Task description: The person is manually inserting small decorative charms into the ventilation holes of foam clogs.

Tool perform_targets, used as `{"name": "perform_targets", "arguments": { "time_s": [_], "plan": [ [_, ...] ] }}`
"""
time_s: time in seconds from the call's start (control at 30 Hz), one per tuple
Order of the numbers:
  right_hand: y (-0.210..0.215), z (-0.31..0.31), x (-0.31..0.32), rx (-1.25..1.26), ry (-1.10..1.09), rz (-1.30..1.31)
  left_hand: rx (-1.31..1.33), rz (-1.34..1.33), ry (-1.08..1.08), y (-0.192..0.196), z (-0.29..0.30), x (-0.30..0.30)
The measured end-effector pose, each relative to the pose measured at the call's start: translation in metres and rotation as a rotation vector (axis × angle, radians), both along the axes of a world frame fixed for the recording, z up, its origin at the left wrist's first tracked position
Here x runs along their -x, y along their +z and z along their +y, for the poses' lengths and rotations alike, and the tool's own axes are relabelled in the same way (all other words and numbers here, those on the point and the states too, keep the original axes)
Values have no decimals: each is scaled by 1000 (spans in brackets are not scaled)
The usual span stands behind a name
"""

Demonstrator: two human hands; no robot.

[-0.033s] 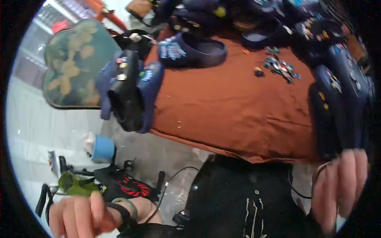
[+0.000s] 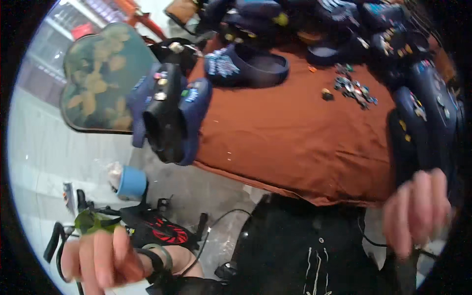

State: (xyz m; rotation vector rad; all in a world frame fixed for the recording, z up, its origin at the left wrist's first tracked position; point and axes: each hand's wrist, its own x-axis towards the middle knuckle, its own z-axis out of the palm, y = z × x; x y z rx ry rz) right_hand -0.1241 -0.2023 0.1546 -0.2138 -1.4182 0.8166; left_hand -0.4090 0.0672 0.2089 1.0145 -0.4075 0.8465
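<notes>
My left hand (image 2: 101, 258) hangs at the lower left, its fingers loosely bent downward and nothing seen in them. A dark band and a pale green bangle circle that wrist. My right hand (image 2: 418, 211), smeared by motion, is at the lower right with its fingers apart and no object visible in it. Just beyond it stand dark clogs (image 2: 435, 128) on the table's right edge. A navy clog (image 2: 268, 69) with light blue decoration lies at the far side. At the table's left edge, several clogs (image 2: 169, 118) stand close together, with small charms on them.
A brown cloth (image 2: 290, 132) covers the table; small colourful charms (image 2: 354, 91) lie heaped there. More dark clogs (image 2: 250, 24) crowd the back. To the left are a flower-patterned stool (image 2: 105, 78), a light blue bin (image 2: 132, 183) and a black-and-red object (image 2: 169, 233) on the floor.
My right hand has risen slightly and shifted left. My left hand has moved a little to the right and up. The whole scene sits slightly farther right in the view.
</notes>
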Motion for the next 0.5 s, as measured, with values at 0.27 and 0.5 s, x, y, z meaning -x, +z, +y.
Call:
{"name": "perform_targets", "arguments": {
  "time_s": [0.27, 0.5],
  "plan": [
    [-118, 69, -74, 734, -598, 288, -387, 782, 916, -20, 71, -46],
    [-175, 79, -95, 738, -505, 469, -1052, 1033, 1272, -94, 201, -89]
  ]
}}
